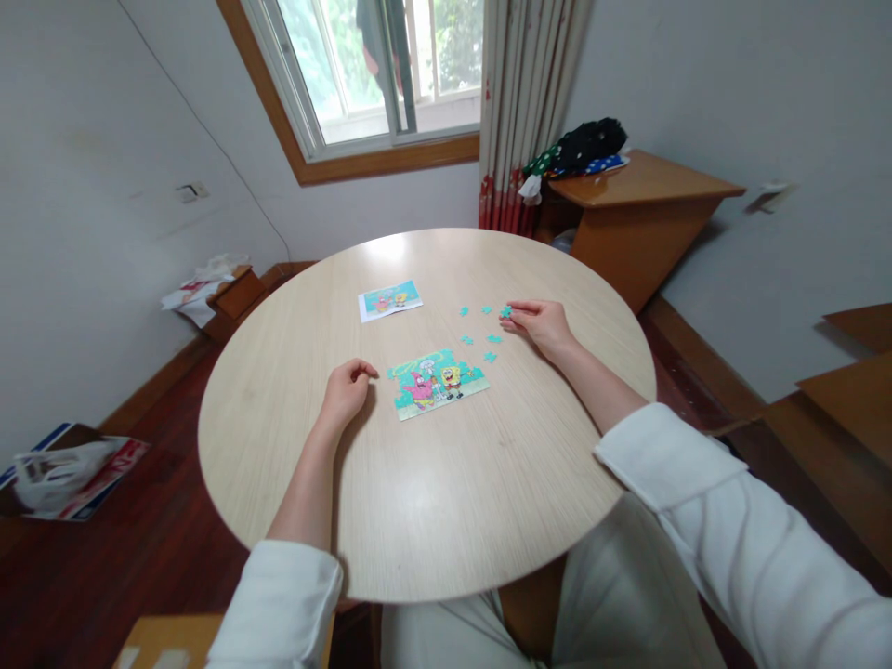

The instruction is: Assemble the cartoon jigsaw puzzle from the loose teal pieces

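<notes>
A partly assembled jigsaw puzzle lies on the round table, showing a pink starfish and a yellow sponge cartoon figure on teal. Its upper edge is jagged. My right hand is closed, thumb and fingers pinching a teal puzzle piece. Several loose teal pieces are scattered to the left of that hand, above and right of the puzzle. My left hand rests on the table left of the puzzle, apart from it, fingers curled in; whether anything is inside them is hidden.
A small reference picture with the same figures lies farther back on the table. Behind stand a window, a curtain and a wooden desk piled with dark cloth. A plastic bag sits on the floor at left.
</notes>
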